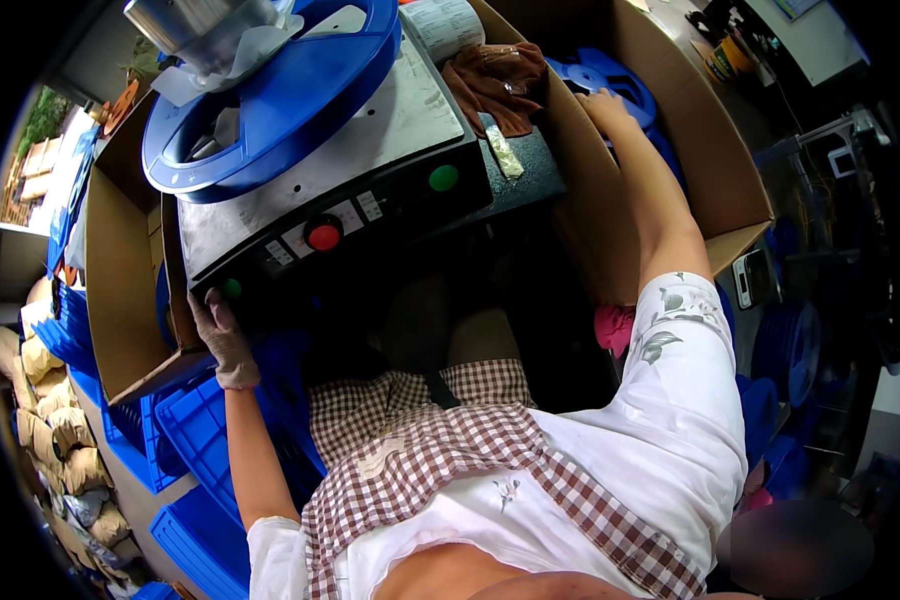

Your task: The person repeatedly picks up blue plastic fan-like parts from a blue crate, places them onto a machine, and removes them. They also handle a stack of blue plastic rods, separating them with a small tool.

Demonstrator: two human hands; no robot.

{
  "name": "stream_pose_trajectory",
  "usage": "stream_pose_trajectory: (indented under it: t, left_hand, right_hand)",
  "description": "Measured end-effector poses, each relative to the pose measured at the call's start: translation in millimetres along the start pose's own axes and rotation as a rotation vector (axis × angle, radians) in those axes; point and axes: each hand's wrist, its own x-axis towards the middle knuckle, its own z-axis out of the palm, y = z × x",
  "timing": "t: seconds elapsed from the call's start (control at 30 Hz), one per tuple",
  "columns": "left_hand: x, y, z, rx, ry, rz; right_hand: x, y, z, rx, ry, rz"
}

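On the top plate of the grey-and-black machine (410, 125), a large blue reel (300, 125) is borne, with a metal cylinder (195, 25) set at its middle. At the machine's front left corner, the gloved left hand (227, 345) is placed, its thumb held beside a green button (231, 289); nothing is seen to be grasped by it. The bare right hand (607, 108) is reached into a cardboard box (710, 140) to the right of the machine, where its fingers are laid at the blue reels (620, 75) held inside; whether one is gripped cannot be told. On the machine's front panel, a red button (323, 235) is mounted between the left green button and a second green button (443, 178). Between the machine and that box, a brown cloth (495, 85) is draped. Left of the machine, another open carton (120, 290) is placed.
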Motion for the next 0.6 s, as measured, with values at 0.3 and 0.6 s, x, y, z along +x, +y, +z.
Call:
stream_pose_trajectory:
  t: [0.3,0.6]
  left_hand:
    - [-7.7,2.2,-1.5,0.233,0.131,0.043]
    - [-121.3,262.0,110.3,0.360,-0.500,0.689]
  right_hand:
    - [-10.4,77.7,-10.1,0.624,0.693,0.256]
    - [-259.9,49.9,-206.8,1.979,0.383,-0.283]
